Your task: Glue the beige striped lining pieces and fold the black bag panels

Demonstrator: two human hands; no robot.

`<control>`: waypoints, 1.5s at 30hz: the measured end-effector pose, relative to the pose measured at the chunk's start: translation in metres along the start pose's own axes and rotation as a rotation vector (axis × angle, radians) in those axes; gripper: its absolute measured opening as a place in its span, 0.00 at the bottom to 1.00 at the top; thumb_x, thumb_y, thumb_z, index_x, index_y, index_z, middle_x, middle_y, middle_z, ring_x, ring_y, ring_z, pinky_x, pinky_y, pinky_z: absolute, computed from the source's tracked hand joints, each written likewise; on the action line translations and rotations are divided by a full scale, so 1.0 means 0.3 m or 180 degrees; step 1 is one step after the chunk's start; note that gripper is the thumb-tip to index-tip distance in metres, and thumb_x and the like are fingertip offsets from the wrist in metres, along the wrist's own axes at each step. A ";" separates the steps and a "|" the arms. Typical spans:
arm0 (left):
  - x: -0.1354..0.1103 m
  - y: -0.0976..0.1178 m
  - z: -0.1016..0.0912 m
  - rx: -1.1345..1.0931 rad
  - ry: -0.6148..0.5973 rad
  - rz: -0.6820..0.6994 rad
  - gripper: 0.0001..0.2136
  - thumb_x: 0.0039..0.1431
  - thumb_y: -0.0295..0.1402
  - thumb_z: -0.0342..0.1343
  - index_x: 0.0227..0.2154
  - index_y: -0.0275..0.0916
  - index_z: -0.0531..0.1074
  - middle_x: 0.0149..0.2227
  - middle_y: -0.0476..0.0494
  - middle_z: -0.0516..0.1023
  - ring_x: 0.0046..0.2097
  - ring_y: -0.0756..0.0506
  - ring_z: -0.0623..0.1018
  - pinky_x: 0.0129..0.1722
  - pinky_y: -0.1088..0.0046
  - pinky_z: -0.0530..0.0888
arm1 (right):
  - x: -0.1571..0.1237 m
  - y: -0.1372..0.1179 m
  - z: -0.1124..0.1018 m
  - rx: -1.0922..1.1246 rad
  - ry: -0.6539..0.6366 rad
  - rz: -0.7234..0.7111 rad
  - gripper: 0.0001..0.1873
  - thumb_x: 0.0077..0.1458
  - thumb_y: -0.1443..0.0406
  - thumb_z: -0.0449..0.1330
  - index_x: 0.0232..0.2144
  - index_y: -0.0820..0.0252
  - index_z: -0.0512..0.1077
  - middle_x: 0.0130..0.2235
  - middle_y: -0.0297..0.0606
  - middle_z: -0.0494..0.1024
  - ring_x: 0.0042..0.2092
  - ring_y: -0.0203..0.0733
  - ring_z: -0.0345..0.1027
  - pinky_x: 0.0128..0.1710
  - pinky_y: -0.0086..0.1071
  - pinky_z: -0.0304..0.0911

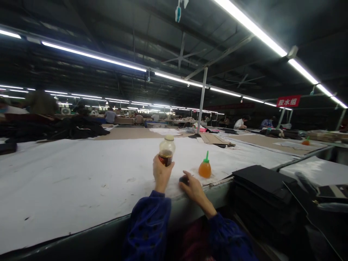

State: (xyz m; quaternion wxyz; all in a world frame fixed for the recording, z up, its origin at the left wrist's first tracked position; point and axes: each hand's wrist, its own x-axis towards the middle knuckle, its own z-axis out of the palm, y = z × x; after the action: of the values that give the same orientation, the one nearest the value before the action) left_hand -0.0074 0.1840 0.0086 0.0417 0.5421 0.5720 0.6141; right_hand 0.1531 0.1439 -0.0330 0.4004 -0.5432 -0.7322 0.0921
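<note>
My left hand point(162, 173) is wrapped round a clear jar point(167, 146) with a pale lid, held upright above the white-covered table point(81, 170). Dark brown liquid fills its lower part, and a dark label shows just over my fingers. Low over the table's near edge, my right hand point(193, 186) curls its thumb and fingers round a small dark object point(184, 179), too blurred to name. Just right of that hand stands a squat squeeze bottle point(204, 169) of orange liquid with a green nozzle.
A stack of black sheets point(261, 181) stands at the right, beside the table. Dark cloth point(67, 128) is heaped at the far left. A metal post point(202, 99) rises behind cardboard pieces point(213, 139). Several people work at tables farther back.
</note>
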 end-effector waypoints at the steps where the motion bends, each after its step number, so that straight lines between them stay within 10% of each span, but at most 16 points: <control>1: -0.011 0.009 -0.007 -0.0037 -0.0045 0.0177 0.23 0.58 0.34 0.66 0.54 0.36 0.67 0.49 0.40 0.76 0.49 0.40 0.78 0.49 0.57 0.77 | -0.001 -0.002 -0.048 0.0022 0.0067 0.0000 0.23 0.63 0.60 0.61 0.58 0.62 0.66 0.48 0.43 0.78 0.41 0.42 0.76 0.46 0.43 0.72; 9: -0.253 0.167 -0.152 -0.0001 -0.0540 0.1674 0.29 0.49 0.20 0.60 0.55 0.40 0.65 0.49 0.38 0.75 0.50 0.33 0.75 0.52 0.49 0.73 | -0.164 -0.125 -0.629 -0.0354 0.0426 -0.0438 0.35 0.51 0.63 0.63 0.62 0.53 0.62 0.51 0.39 0.79 0.42 0.45 0.75 0.51 0.43 0.70; 14: -0.424 0.240 -0.206 0.0004 -0.0850 0.2160 0.31 0.46 0.17 0.59 0.55 0.38 0.63 0.48 0.37 0.76 0.48 0.33 0.75 0.48 0.48 0.75 | -0.352 -0.234 -0.802 -0.1176 -0.0082 -0.0805 0.31 0.52 0.67 0.66 0.58 0.52 0.65 0.51 0.38 0.79 0.50 0.46 0.74 0.53 0.39 0.68; 24: -0.570 0.290 -0.170 -0.0361 -0.1909 0.2012 0.28 0.49 0.20 0.61 0.55 0.37 0.63 0.46 0.38 0.77 0.44 0.36 0.77 0.44 0.51 0.78 | -0.530 -0.222 -0.893 -0.1498 -0.0476 -0.0658 0.21 0.57 0.63 0.69 0.50 0.50 0.67 0.46 0.33 0.74 0.41 0.38 0.73 0.41 0.31 0.69; 35: -0.634 0.314 -0.144 -0.0519 -0.2044 0.2187 0.30 0.47 0.19 0.60 0.55 0.38 0.64 0.45 0.39 0.77 0.41 0.38 0.77 0.41 0.53 0.78 | -0.629 -0.196 -0.916 -0.1013 0.0002 0.0115 0.30 0.48 0.63 0.74 0.52 0.53 0.68 0.43 0.34 0.80 0.40 0.41 0.76 0.42 0.32 0.72; 45: -0.647 0.353 -0.129 -0.0525 -0.2513 0.2205 0.30 0.45 0.22 0.60 0.56 0.39 0.70 0.45 0.38 0.78 0.44 0.34 0.78 0.43 0.51 0.77 | -0.698 -0.183 -0.958 -0.1257 -0.0176 -0.0277 0.20 0.57 0.53 0.67 0.48 0.54 0.75 0.42 0.37 0.78 0.39 0.39 0.74 0.40 0.31 0.69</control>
State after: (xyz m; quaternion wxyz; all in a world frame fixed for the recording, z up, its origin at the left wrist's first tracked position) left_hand 0.1044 -0.0079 -0.0228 0.0911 0.8841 0.2500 0.3842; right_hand 0.3294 -0.1460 0.0866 0.2695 -0.5763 -0.7695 -0.0557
